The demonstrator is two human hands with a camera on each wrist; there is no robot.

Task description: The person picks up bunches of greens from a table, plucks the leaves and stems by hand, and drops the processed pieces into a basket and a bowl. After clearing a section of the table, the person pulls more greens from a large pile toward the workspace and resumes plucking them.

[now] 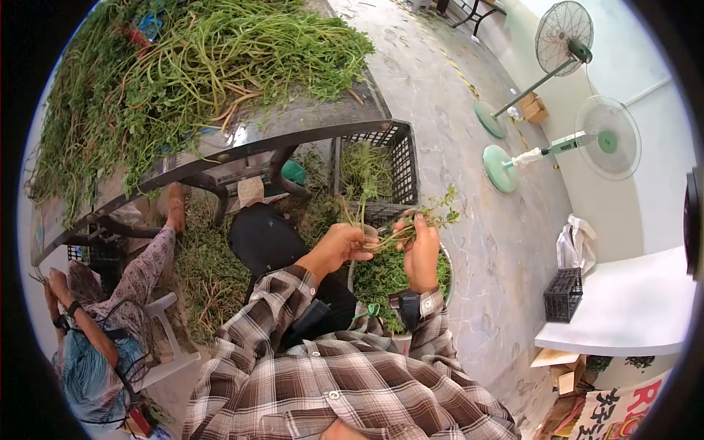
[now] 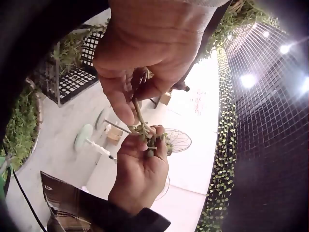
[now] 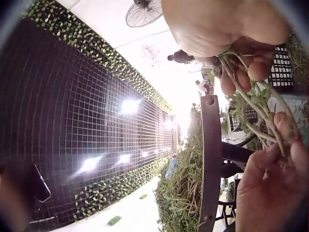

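Observation:
In front of the checked shirt, the left hand [image 1: 341, 246] pinches the stems of a small bunch of leafy green sprigs [image 1: 391, 240]. The right hand [image 1: 422, 255] grips the same bunch near its leafy end, and leaves stick out beyond the fingers. From the left wrist view, a stem [image 2: 139, 112] runs down from the left hand to the right fingertips. Several pale stems [image 3: 256, 104] span the gap between both hands in the right wrist view. Below the hands sits a round tub [image 1: 451, 275] filled with short green leafy tips [image 1: 396, 286].
A black plastic crate [image 1: 405, 165] holding stems stands beyond the hands. On the table [image 1: 293, 117] at upper left lies a large heap of greens [image 1: 242, 51]. Another person [image 1: 103, 330] sits at left. Loose stems [image 1: 209, 271] cover the floor; fans [image 1: 565, 40] stand at right.

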